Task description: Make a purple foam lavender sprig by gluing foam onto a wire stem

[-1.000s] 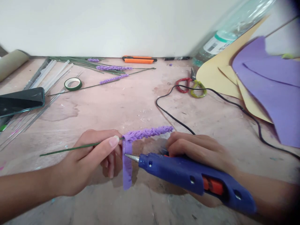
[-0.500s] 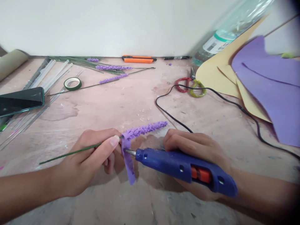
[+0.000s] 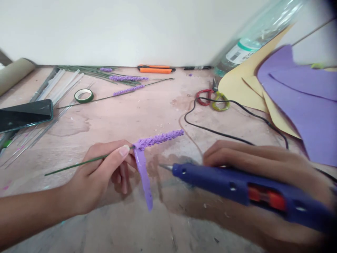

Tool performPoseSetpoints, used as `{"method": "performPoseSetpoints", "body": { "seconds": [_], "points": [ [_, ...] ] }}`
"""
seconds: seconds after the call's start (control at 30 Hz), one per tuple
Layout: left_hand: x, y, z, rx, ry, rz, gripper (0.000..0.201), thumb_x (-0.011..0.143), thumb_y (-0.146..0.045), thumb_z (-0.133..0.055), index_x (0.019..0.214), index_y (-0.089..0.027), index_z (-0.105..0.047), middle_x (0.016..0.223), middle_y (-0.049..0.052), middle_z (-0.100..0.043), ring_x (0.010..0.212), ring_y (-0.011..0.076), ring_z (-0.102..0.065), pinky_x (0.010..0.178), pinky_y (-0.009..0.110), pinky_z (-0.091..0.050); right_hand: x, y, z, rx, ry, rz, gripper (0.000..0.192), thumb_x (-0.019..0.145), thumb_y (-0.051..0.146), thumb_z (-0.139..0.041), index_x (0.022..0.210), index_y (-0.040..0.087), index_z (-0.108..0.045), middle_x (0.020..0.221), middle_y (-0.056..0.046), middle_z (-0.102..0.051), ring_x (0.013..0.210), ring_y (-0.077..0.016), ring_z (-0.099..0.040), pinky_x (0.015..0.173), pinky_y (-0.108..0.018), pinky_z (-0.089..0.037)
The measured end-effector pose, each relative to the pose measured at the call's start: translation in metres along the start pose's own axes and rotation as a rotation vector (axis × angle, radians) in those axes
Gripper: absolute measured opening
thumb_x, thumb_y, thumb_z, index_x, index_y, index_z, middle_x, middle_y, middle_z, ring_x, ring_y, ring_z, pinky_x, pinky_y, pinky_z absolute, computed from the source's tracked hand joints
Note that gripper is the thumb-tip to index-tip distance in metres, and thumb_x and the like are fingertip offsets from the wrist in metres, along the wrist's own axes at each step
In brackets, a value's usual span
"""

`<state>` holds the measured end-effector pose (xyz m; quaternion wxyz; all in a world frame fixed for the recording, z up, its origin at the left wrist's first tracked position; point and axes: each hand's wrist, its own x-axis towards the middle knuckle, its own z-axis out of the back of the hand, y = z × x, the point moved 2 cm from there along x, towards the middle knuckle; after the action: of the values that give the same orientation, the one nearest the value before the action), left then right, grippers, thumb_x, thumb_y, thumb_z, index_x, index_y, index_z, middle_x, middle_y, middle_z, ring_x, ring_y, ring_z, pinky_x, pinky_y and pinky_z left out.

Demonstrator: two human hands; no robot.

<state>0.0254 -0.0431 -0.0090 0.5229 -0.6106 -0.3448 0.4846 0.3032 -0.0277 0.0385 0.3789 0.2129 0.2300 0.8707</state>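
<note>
My left hand (image 3: 102, 172) pinches a handmade lavender stem (image 3: 79, 164) between thumb and fingers. The green wire points to the lower left, and the purple flower spike (image 3: 160, 139) reaches out to the right. From the base of the spike a loose purple strip (image 3: 144, 179) hangs down, with a shiny line along its upper part. My right hand (image 3: 252, 165) is wrapped round a blue hot glue gun (image 3: 210, 181), slightly blurred. Its metal nozzle points left and stands apart from the strip.
A black cord (image 3: 218, 130) loops near red-and-yellow scissors (image 3: 210, 96). Purple sheets (image 3: 313, 102) and a plastic bottle (image 3: 242, 51) are at the right. An orange cutter (image 3: 155, 69) lies at the back. Green tape (image 3: 83, 96), a phone (image 3: 28, 114) and finished lavender stems (image 3: 129, 78) are at the left.
My right hand has drawn the glue gun away to the right, so its nozzle has left the purple strip. The strip hangs straighter, and the left hand has risen slightly with the stem.
</note>
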Motion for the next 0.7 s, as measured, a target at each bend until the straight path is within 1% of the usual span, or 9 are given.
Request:
{"method": "performPoseSetpoints", "body": {
  "seconds": [0.07,0.17,0.2,0.27,0.37,0.43,0.53,0.57,0.7],
  "points": [
    [-0.001,0.001,0.001,-0.019,-0.009,-0.001,0.051,0.103,-0.047,-0.047,0.069,-0.016,-0.068,0.057,0.004,-0.067,0.048,0.0146,-0.063,0.047,0.024,-0.047,0.000,-0.012,0.014,-0.110,-0.071,0.025,0.008,0.090,0.028,-0.063,0.097,0.027,-0.058,0.083,-0.006,-0.062,0.064,-0.0190,-0.056,0.058,-0.036,-0.045],
    [-0.002,0.004,0.002,-0.040,0.023,-0.034,0.049,0.104,-0.045,-0.048,0.071,-0.016,-0.070,0.057,0.002,-0.065,0.049,0.0136,-0.062,0.047,0.023,-0.045,0.005,-0.048,0.030,-0.366,-0.140,0.089,0.011,0.095,0.035,-0.054,0.100,0.026,-0.057,0.096,-0.010,-0.064,0.078,-0.0237,-0.060,0.061,-0.039,-0.043],
    [-0.002,0.006,0.002,-0.053,0.039,-0.039,0.048,0.104,-0.045,-0.048,0.073,-0.016,-0.071,0.058,0.002,-0.064,0.049,0.0136,-0.061,0.047,0.023,-0.045,0.008,-0.064,0.033,-0.468,-0.134,0.056,0.017,0.096,0.039,-0.050,0.104,0.025,-0.056,0.105,-0.013,-0.064,0.083,-0.0265,-0.061,0.060,-0.039,-0.041],
    [-0.003,0.009,0.003,-0.090,0.074,-0.047,0.045,0.104,-0.044,-0.049,0.079,-0.017,-0.074,0.060,0.002,-0.065,0.051,0.0136,-0.060,0.048,0.023,-0.046,0.015,-0.092,0.038,-0.605,-0.070,0.037,0.026,0.097,0.041,-0.046,0.113,0.023,-0.057,0.114,-0.016,-0.061,0.076,-0.0240,-0.058,0.055,-0.038,-0.037],
    [-0.002,0.012,0.003,-0.155,0.133,-0.058,0.044,0.105,-0.044,-0.048,0.082,-0.017,-0.074,0.067,0.004,-0.068,0.055,0.0137,-0.060,0.051,0.023,-0.047,0.027,-0.108,0.039,-0.593,0.028,0.124,0.031,0.097,0.039,-0.048,0.120,0.021,-0.059,0.118,-0.019,-0.062,0.094,-0.0294,-0.062,0.069,-0.042,-0.048],
    [-0.002,0.011,0.002,-0.185,0.179,-0.057,0.045,0.105,-0.045,-0.048,0.082,-0.016,-0.073,0.072,0.006,-0.071,0.057,0.0136,-0.060,0.052,0.023,-0.046,0.034,-0.097,0.036,-0.543,0.024,0.150,0.027,0.100,0.034,-0.047,0.119,0.021,-0.062,0.118,-0.019,-0.065,0.110,-0.0340,-0.058,0.086,-0.048,-0.048],
    [-0.002,0.007,0.000,-0.187,0.230,-0.049,0.045,0.104,-0.047,-0.049,0.083,-0.015,-0.073,0.075,0.008,-0.072,0.057,0.0131,-0.058,0.053,0.023,-0.045,0.043,-0.055,0.022,-0.355,0.011,0.121,0.022,0.104,0.026,-0.046,0.117,0.022,-0.062,0.113,-0.015,-0.068,0.111,-0.0302,-0.058,0.099,-0.050,-0.043],
    [-0.002,0.006,0.000,-0.176,0.244,-0.047,0.046,0.104,-0.047,-0.049,0.084,-0.014,-0.074,0.076,0.009,-0.072,0.058,0.0133,-0.058,0.054,0.024,-0.045,0.046,-0.037,0.016,-0.234,0.022,0.156,0.021,0.104,0.026,-0.047,0.117,0.022,-0.063,0.111,-0.013,-0.069,0.108,-0.0272,-0.060,0.098,-0.047,-0.045],
    [-0.003,0.005,0.000,-0.138,0.268,-0.037,0.048,0.104,-0.050,-0.047,0.088,-0.013,-0.074,0.082,0.011,-0.072,0.067,0.0182,-0.063,0.061,0.028,-0.049,0.057,0.018,-0.011,0.209,0.257,0.150,0.022,0.107,0.025,-0.044,0.115,0.020,-0.064,0.109,-0.007,-0.072,0.101,-0.0187,-0.066,0.090,-0.032,-0.052]
  ]
}}
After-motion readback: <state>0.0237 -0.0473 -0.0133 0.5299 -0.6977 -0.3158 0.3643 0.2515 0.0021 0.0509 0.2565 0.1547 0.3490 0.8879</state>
